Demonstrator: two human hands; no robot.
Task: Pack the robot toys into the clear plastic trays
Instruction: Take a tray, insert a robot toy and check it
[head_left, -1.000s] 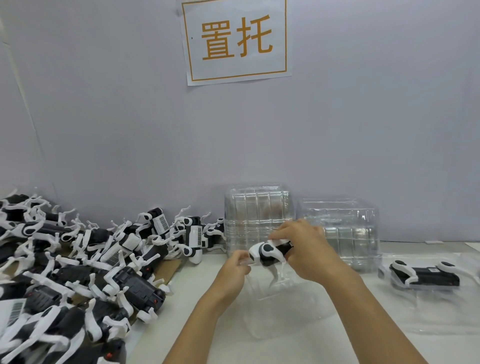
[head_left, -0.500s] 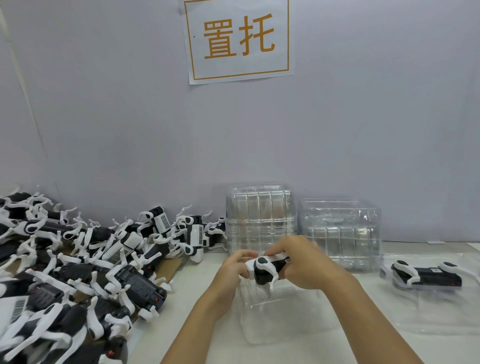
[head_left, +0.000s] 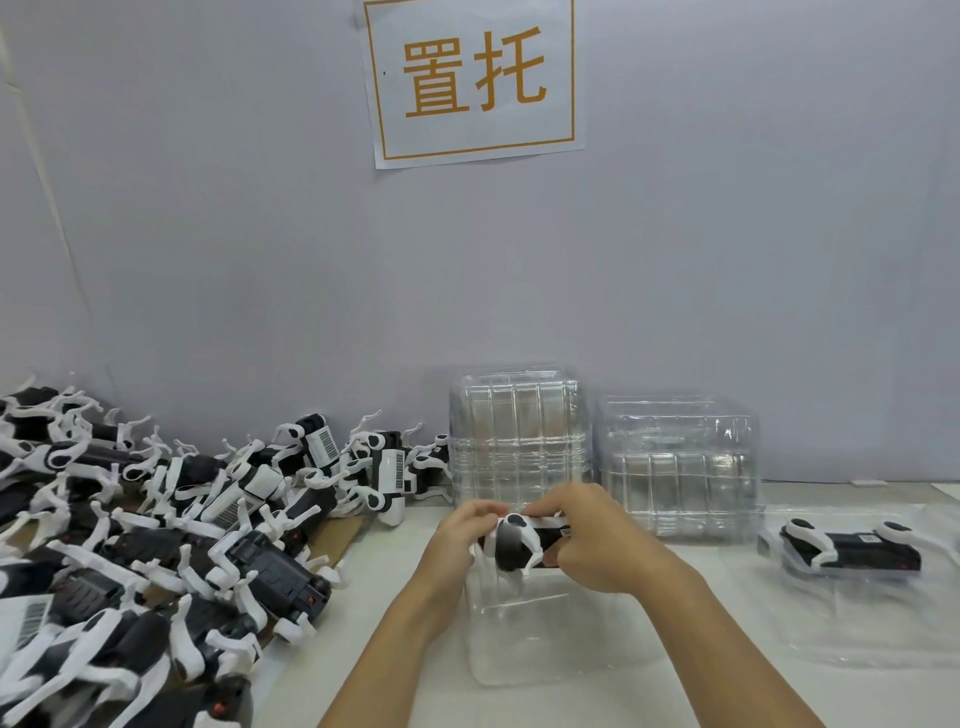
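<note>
A black-and-white robot toy (head_left: 514, 545) is held between both hands just above a clear plastic tray (head_left: 550, 639) on the white table. My left hand (head_left: 460, 540) grips its left end with curled fingers. My right hand (head_left: 597, 540) wraps round its body from the right and hides most of it. One white leg of the toy hangs down into the tray. Another robot toy (head_left: 852, 545) lies in a second clear tray (head_left: 857, 613) at the right.
A big heap of robot toys (head_left: 156, 545) covers the table's left side, partly on cardboard. Two stacks of clear trays (head_left: 519, 431) (head_left: 680, 462) stand against the grey wall behind my hands. A paper sign (head_left: 475, 78) hangs on the wall.
Both hands have lowered the toy toward the clear tray and closed in on it. The left hand has moved up to the toy's end.
</note>
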